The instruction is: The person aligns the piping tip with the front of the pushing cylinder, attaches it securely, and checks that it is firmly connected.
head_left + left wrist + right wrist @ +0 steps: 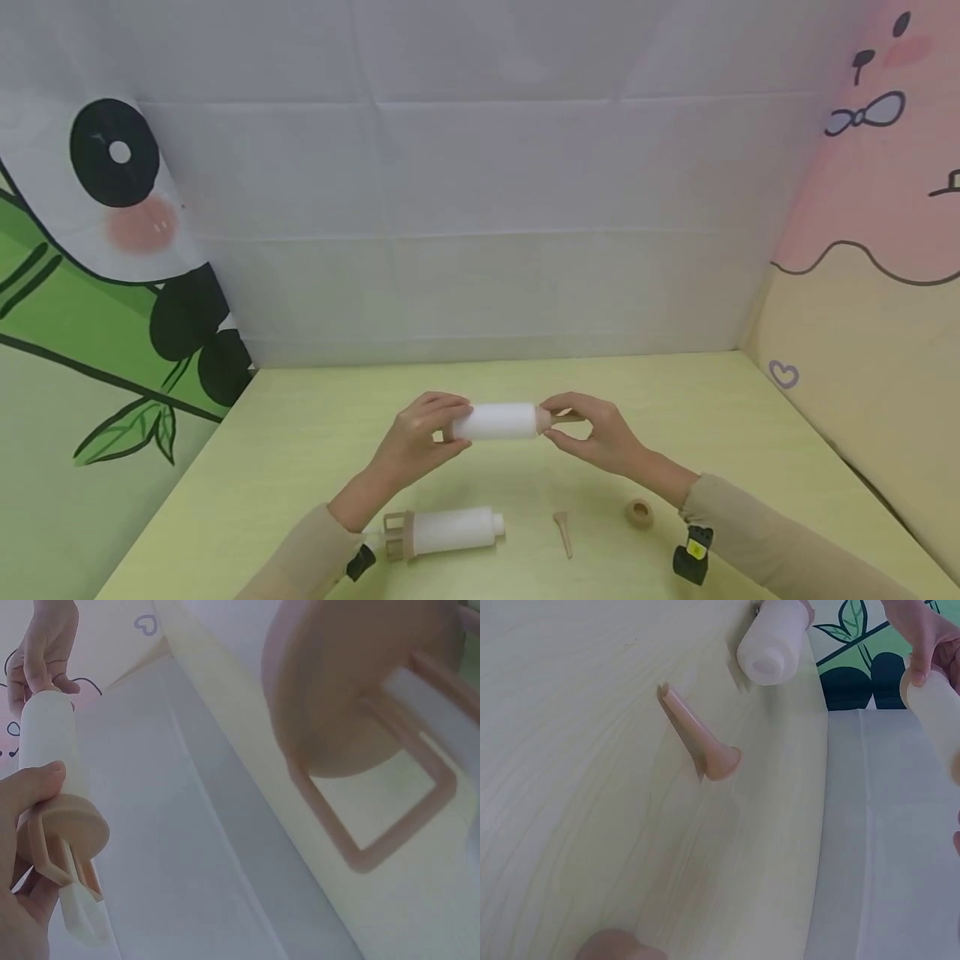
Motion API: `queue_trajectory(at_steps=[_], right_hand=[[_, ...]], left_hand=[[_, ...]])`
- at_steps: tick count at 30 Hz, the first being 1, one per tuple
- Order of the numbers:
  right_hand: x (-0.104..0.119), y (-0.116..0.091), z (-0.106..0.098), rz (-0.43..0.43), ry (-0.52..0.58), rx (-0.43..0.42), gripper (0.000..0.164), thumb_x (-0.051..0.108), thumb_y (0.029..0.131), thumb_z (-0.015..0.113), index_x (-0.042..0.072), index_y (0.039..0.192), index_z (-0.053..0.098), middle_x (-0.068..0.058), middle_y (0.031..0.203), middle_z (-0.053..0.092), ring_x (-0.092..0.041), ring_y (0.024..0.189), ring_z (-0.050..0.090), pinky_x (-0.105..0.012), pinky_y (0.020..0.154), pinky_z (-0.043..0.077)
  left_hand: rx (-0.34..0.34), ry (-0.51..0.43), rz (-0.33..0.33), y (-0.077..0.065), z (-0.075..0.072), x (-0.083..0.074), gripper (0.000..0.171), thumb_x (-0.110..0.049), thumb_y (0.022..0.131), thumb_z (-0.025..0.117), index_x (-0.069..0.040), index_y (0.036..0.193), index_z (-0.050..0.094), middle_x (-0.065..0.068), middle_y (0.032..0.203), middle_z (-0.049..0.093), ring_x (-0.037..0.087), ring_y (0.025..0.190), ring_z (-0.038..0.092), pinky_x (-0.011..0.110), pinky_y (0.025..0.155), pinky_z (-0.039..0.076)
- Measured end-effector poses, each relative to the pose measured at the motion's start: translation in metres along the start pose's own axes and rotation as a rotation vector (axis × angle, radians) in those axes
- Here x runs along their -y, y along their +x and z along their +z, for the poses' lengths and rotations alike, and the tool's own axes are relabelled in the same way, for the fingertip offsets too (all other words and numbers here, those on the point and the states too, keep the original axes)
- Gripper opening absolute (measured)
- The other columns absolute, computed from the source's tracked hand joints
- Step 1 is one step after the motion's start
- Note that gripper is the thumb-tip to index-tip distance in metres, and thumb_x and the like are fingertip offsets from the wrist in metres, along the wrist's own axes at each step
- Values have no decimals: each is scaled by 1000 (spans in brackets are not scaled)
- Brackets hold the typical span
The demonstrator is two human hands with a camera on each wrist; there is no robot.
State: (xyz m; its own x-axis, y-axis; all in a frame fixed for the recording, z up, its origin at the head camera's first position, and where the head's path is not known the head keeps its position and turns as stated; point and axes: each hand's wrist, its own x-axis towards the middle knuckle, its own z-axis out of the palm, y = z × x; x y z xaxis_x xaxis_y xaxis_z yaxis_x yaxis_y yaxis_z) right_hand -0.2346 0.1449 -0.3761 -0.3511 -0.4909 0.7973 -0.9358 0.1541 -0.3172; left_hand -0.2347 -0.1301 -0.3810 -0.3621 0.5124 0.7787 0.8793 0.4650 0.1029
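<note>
A white cylinder (497,422) is held level above the table, between both hands. My left hand (423,427) grips its left end, thumb below and fingers above. In the left wrist view this end carries a tan disc (75,825) with looped struts and a white piece between them. With thumb and fingertips my right hand (596,427) pinches the tan collar (543,420) at the other end. From the collar a thin tan nozzle (567,418) points right, into the hollow of that hand. Only a sliver of the right hand enters the right wrist view.
A second white cylinder (453,530) with a tan looped end lies on the table below the left forearm. Right of it lie a tan flared nozzle (563,533) and a tan ring (639,514). A pale cloth wall (495,292) stands behind the table.
</note>
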Motion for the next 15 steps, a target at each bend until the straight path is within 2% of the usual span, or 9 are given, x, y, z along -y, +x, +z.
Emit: queue_trajectory(at_steps=[9,12,15], right_hand=[[-26,-17,5,42,-56,-9,42,-6,66,75,-1,105,60,-13,98,64,-21,85,64,-27,67,54],[-27,-17,5,15,-60,-14,42,-5,67,75,-1,106,59,-12,100,63,-21,87,63,-25,70,53],[-27,-17,6,-39,-52,-24,42,-9,64,76,-2,102,60,-17,101,61,-26,88,62,-24,71,53]], left_hand=[[1,-8,-12,0,1,0,45,-5,55,85,-1,96,68,10,97,66,25,92,59,20,62,52],[-3,-10,-10,1,1,1,45,-5,55,85,-1,96,68,10,97,66,25,91,59,20,61,52],[-9,-17,-5,1,2,1,45,-4,55,85,-1,96,67,10,97,66,25,91,59,19,60,52]])
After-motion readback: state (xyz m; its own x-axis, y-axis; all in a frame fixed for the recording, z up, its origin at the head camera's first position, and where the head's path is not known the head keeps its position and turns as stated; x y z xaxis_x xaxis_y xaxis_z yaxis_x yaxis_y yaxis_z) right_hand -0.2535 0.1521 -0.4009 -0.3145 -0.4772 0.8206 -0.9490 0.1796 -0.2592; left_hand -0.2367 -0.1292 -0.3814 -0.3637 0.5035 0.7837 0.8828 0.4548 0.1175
